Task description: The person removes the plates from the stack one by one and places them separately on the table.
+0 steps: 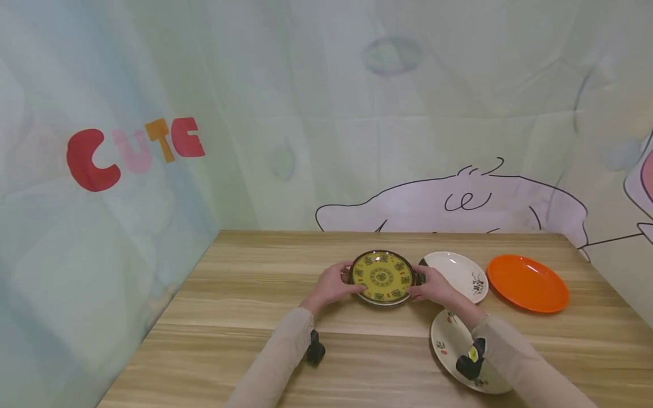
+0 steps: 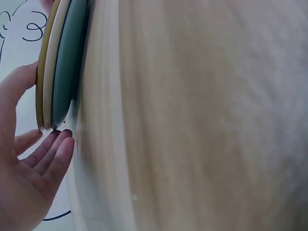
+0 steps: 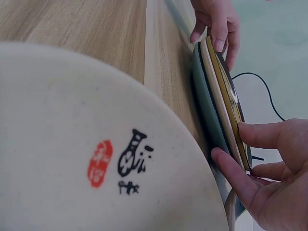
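A yellow patterned plate with a dark rim tops a stack. In the left wrist view a cream plate and a green plate lie beneath it, rims close together. My left hand grips the stack's left edge, thumb over the top plate's rim and fingers low at the side. On the opposite edge my right hand holds the stack, its thumb on the yellow plate and a finger beside the green one. Whether the lowest plate touches the table cannot be told.
Right of the stack lie a white plate with a dark floral print and an orange oval plate. A cream plate with red and black marks sits under my right forearm. The wooden table meets printed cloth walls at its back and left.
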The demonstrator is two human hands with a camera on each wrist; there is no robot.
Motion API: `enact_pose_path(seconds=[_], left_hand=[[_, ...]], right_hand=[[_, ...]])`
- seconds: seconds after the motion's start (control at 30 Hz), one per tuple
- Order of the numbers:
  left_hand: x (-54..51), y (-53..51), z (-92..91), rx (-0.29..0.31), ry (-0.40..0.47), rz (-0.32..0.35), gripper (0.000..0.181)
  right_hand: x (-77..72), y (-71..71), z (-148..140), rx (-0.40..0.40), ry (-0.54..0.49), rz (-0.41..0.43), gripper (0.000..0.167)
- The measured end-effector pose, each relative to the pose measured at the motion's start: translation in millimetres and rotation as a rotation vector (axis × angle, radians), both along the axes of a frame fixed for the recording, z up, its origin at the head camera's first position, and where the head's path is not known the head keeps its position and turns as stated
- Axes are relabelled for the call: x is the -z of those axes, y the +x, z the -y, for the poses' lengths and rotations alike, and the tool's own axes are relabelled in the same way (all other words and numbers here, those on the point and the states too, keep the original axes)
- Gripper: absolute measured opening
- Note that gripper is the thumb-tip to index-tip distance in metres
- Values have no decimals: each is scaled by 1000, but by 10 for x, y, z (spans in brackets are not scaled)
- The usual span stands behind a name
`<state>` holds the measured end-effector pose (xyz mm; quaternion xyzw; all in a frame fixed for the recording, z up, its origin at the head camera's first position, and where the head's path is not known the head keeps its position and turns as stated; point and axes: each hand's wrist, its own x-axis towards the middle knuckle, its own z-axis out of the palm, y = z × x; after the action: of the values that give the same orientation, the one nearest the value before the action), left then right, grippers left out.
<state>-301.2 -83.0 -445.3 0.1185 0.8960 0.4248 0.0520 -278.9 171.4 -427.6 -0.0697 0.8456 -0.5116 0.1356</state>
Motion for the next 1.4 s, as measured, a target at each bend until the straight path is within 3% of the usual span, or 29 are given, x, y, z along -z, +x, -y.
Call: enact_pose_path(seconds=[0.23, 0.4, 0.73, 1.17, 1.4], left_hand=[[-29, 2, -17, -33, -75, -9, 71], [-17, -4, -41, -59, -83, -11, 66], [14, -28, -22, -74, 3, 39, 67], [-33, -21, -8, -64, 25, 75, 63], [-32, -26, 18, -89, 149, 94, 54]], right_hand=[[-33, 17, 32, 38, 24, 5, 73], [-20, 1, 36, 46, 42, 4, 71], [4, -7, 26, 40, 40, 7, 69], [40, -18, 13, 41, 16, 21, 59], [47, -15, 9, 27, 27, -8, 50]])
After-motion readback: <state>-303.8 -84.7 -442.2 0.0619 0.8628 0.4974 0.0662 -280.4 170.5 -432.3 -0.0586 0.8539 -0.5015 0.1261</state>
